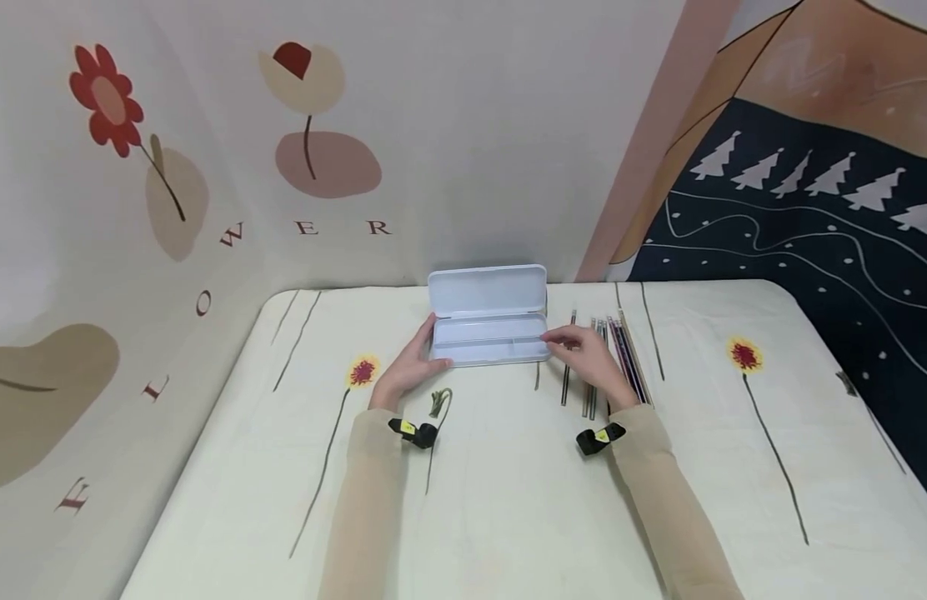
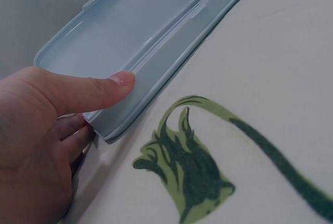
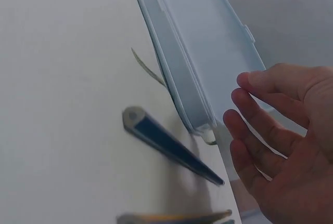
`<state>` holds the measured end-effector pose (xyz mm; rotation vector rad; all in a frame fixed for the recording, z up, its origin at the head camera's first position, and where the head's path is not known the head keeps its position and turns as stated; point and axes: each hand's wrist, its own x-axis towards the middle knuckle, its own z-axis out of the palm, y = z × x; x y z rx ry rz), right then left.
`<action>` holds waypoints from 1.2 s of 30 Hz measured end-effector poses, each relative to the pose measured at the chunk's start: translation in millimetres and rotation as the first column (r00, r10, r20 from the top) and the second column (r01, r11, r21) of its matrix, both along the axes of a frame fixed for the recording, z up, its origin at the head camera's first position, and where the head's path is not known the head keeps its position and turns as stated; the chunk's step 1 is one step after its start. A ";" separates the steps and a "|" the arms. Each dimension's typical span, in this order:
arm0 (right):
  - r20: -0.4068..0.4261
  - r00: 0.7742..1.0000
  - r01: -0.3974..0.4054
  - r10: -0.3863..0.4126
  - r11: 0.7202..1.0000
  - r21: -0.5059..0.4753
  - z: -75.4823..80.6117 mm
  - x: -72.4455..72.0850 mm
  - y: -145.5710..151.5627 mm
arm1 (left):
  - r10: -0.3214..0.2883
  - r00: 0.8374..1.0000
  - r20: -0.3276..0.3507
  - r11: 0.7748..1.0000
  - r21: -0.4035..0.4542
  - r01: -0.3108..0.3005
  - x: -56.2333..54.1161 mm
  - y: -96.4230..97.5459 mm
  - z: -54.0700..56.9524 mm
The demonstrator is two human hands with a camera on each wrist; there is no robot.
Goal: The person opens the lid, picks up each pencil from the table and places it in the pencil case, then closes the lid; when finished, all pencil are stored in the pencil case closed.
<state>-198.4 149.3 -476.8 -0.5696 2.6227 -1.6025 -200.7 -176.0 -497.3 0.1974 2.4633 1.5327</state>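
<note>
A pale blue pencil case (image 1: 489, 352) stands on the cloth with its hinged lid (image 1: 488, 292) raised at the back. Its compartments show bare inside. My left hand (image 1: 413, 364) grips the case's left end, the thumb (image 2: 112, 90) on the front wall and the other fingers partly hidden round the end. Beside the right end is my right hand (image 1: 587, 357), fingers loosely bent with nothing between them, fingertips (image 3: 238, 122) close to the case's rim. A dark pencil (image 1: 566, 379) lies between the case and several more pencils (image 1: 630, 358), some partly covered by the right hand.
A white cloth (image 1: 501, 483) printed with flowers and stems covers the table. Behind it hangs a pale printed curtain (image 1: 463, 167), joined on the right by a dark panel (image 1: 794, 225) with white trees. The green bud (image 2: 190, 161) near the left hand is part of the cloth's print.
</note>
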 end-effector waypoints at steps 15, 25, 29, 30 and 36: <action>0.034 0.994 0.102 -0.101 0.995 -0.008 -2.0 16.5 32.4 | 0.015 1.000 0.024 1.000 -0.004 -0.015 -0.1 1.0 0.3; 0.048 0.982 0.182 -0.183 0.983 0.017 -1.7 26.9 56.6 | 0.006 1.000 0.011 1.000 0.018 -0.006 0.2 1.3 1.2; 0.070 0.972 0.222 -0.224 0.974 0.033 -0.6 31.0 65.5 | 0.003 1.000 0.013 1.000 0.023 -0.004 -0.5 1.0 0.0; 0.075 0.969 0.233 -0.235 0.972 0.033 0.1 32.0 67.6 | 0.005 1.000 0.015 1.000 0.020 -0.005 -0.7 1.1 -0.1; 0.097 0.941 0.324 -0.325 0.946 0.031 5.3 36.7 81.2 | 0.008 1.000 0.018 1.000 0.012 -0.008 -1.0 1.0 -1.0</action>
